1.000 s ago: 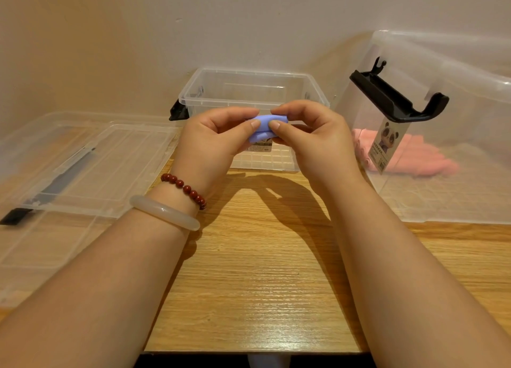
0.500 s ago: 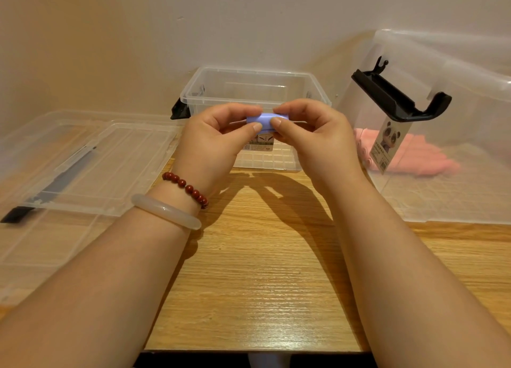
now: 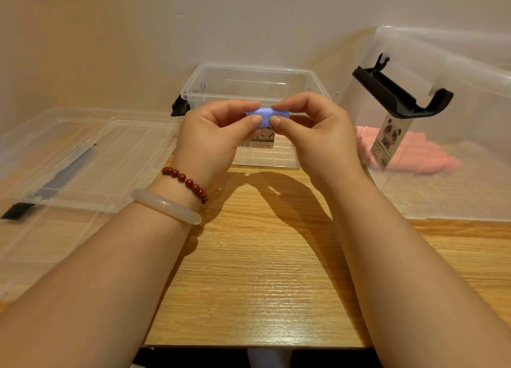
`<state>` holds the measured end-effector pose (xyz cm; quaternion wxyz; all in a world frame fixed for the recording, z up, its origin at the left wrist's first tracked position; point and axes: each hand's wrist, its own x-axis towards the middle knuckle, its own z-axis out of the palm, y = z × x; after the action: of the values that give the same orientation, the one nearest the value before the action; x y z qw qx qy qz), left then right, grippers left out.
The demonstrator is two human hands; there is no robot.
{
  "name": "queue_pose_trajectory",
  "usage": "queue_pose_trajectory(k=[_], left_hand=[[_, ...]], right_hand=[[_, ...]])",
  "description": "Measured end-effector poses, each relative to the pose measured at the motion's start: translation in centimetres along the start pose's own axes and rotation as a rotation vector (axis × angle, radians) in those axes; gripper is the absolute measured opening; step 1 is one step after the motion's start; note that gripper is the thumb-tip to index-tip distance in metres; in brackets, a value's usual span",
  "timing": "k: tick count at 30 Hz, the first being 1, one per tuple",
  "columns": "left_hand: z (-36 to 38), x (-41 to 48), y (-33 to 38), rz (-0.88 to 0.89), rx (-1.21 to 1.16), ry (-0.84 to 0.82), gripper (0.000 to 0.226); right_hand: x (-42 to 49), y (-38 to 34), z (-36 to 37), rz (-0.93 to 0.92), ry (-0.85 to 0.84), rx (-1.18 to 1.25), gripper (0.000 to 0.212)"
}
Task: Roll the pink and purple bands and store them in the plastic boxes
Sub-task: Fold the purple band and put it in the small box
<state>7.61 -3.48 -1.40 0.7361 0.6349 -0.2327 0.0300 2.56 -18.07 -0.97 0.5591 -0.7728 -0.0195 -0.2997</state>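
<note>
Clear lid (image 3: 83, 160) lies flat on tabletop (image 3: 262, 257), left. Left hand (image 3: 210, 138) and right hand (image 3: 318, 135): each grip pinched on rolled purple band (image 3: 266, 116), held up in front of small clear box (image 3: 249, 71). Pink bands (image 3: 420, 157) inside large clear box (image 3: 456, 63), right.

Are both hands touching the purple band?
Touching. The head view shows the left hand and right hand pinching the purple band between thumb and fingers.

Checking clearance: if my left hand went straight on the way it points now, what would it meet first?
Probably the small clear box behind the left hand, which pinches the purple band; depth is unclear.
</note>
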Motion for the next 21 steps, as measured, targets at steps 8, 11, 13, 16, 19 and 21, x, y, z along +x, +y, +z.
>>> queue_pose_trajectory(k=[8,11,13,16,19,21], left_hand=[[0.0,0.0,-0.1,-0.008,0.064,0.012,0.017],[-0.1,0.2,-0.1,-0.012,0.076,0.015,0.017],[-0.1,0.3,-0.2,-0.013,0.07,0.02,0.016],[0.0,0.2,-0.2,-0.014,0.074,0.025,0.015],[0.0,0.2,-0.1,-0.015,0.073,0.014,0.014],[-0.1,0.2,-0.1,-0.015,0.078,0.011,0.014]], right_hand=[[-0.1,0.0,0.2,-0.096,0.006,-0.17,0.015],[-0.1,0.3,0.2,-0.237,0.018,-0.371,0.019],[0.1,0.5,0.1,-0.37,0.03,-0.502,0.022],[0.3,0.7,0.0,-0.466,0.013,-0.576,0.024],[0.4,1.0,0.2,-0.51,-0.008,-0.578,0.027],[0.5,1.2,0.3,-0.536,-0.007,-0.569,0.027]])
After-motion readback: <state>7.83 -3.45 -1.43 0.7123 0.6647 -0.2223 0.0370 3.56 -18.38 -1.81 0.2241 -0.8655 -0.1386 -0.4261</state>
